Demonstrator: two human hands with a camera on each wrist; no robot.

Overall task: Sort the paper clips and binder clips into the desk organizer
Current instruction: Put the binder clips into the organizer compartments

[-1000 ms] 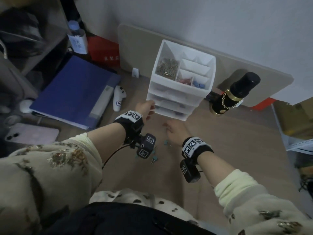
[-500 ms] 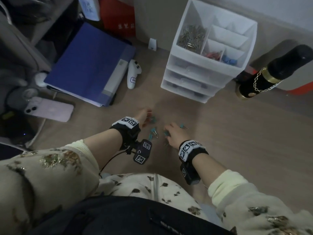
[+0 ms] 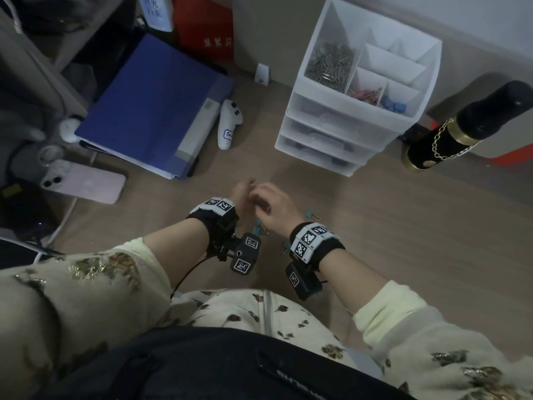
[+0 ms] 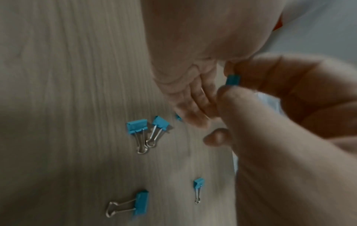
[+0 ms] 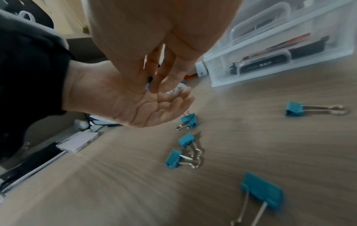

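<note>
The right hand (image 4: 286,122) pinches a small blue binder clip (image 4: 233,79); the left hand (image 5: 125,99), grip released, lies cupped. Wire-handled loose clips (image 5: 189,120) dot the wood-grain bench (image 3: 403,241) before the white plastic organizer (image 3: 331,132).

- Blue binder clips (image 5: 186,139) lying on the surface (image 3: 403,226): five.
- Held binder clip (image 4: 232,79), also blue, pinched in the right grip (image 3: 274,200): one, which makes six blue clips outside the organizer.
- Grips: two. The left grip (image 3: 242,192) is palm up with its fingers spread and holds none.
- Desk organizer (image 3: 340,111): one, with three drawers (image 3: 323,142) under its top tray.
- Filled tray compartments: three. One has silver paper clips (image 3: 328,64), too many to count, one has pink clips (image 3: 364,92), and one has blue clips (image 3: 393,103).
- Blue folder (image 3: 150,105), phone (image 3: 83,183), white controller (image 3: 229,125), black-and-gold bottle (image 3: 461,125): one each.
</note>
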